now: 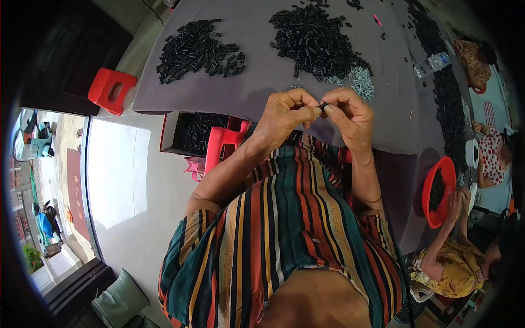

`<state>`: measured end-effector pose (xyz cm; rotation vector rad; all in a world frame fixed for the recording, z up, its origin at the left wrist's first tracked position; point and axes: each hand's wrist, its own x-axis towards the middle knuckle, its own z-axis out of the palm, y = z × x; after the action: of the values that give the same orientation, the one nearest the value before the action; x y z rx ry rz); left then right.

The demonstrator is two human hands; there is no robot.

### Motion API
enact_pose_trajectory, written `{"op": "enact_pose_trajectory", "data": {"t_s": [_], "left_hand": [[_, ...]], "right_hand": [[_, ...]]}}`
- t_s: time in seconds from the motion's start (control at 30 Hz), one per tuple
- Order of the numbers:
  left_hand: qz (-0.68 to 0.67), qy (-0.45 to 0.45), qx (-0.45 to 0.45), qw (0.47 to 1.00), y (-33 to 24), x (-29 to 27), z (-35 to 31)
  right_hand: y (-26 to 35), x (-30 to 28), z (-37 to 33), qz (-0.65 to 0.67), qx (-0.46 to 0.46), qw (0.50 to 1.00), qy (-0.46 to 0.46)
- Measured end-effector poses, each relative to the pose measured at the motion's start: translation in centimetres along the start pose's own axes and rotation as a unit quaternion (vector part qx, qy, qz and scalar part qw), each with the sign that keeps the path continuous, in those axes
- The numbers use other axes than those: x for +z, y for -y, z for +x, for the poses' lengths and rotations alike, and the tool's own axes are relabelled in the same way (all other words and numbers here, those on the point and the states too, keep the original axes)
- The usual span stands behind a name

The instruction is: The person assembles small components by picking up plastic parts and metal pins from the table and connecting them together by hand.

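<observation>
Table above box of black pieces

The small black cylindrical piece pinched between the left hand and the right hand is mostly covered by them, its details too small to tell. The grey cloth-covered bench runs out past the top edge and hides the far part of the red-edged box. The red plastic stool is partly behind the left forearm. In the heap of tiny silver-grey pieces, single shapes blur together. At the right, the co-worker in a yellow patterned top fades into the dark rim; what that person's hands hold cannot be told.
</observation>
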<state>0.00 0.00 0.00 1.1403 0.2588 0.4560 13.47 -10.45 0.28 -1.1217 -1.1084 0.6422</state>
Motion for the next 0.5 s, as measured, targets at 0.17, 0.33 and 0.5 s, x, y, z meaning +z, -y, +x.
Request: {"op": "enact_pose_trajectory", "data": {"t_s": [0.17, 0.33, 0.5], "left_hand": [[-0.016, 0.0, 0.014, 1.0, 0.0, 0.0, 0.2], [0.03, -0.028, 0.035, 0.999, 0.3, 0.4, -0.1], [0.116, -0.081, 0.07, 0.987, 0.7, 1.0, -0.4]], "right_hand": [[-0.1, 0.2, 0.3, -0.026, -0.089, 0.996, -0.011], [-0.3, 0.7, -0.1, -0.098, -0.113, 0.988, -0.047], [-0.8, 1.3, -0.2, -0.144, -0.138, 0.977, -0.074]]}}
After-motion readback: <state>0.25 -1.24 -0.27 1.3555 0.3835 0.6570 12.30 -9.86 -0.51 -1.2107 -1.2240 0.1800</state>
